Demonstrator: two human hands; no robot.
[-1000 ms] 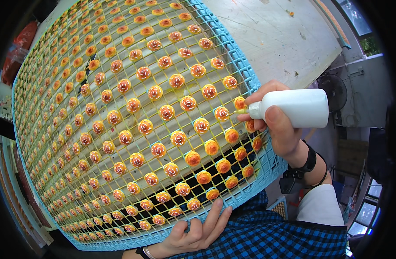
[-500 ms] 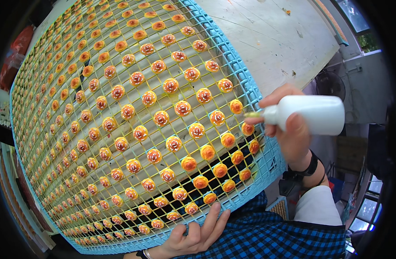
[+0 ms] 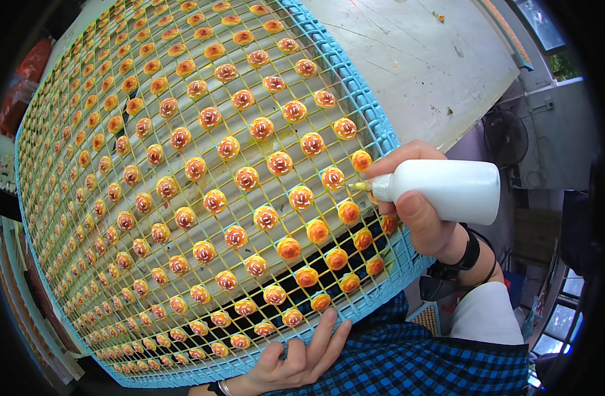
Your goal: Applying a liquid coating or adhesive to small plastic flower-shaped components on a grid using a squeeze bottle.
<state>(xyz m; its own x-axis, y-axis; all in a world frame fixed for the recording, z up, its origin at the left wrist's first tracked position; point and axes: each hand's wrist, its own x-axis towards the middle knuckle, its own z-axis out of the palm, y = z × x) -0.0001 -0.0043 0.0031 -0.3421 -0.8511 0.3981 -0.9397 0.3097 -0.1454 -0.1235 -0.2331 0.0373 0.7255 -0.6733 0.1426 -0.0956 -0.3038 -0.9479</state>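
My right hand [image 3: 424, 221] is closed round a white squeeze bottle [image 3: 451, 191], held on its side. The bottle's narrow yellowish tip points left, close to an orange flower-shaped piece [image 3: 332, 178] with white marks. Rows of such small pieces sit on a yellow-green mesh in a large tray with a blue plastic lattice rim [image 3: 348, 86]. Many carry white strokes; several plain orange ones [image 3: 317, 231] lie near the right corner. My left hand [image 3: 299, 360] grips the tray's near rim, its fingertips over the edge.
A pale, stained worktop [image 3: 408, 59] extends beyond the tray. At the right stands a dark fan [image 3: 505, 135] by a grey wall. A blue-and-black checked cloth [image 3: 408, 363] covers my lap under the tray's near edge. Red bags [image 3: 32, 66] show at the far left.
My right hand has moved left and slightly down with the bottle, bringing its tip in over the mesh beside a flower piece. My left hand stays on the rim.
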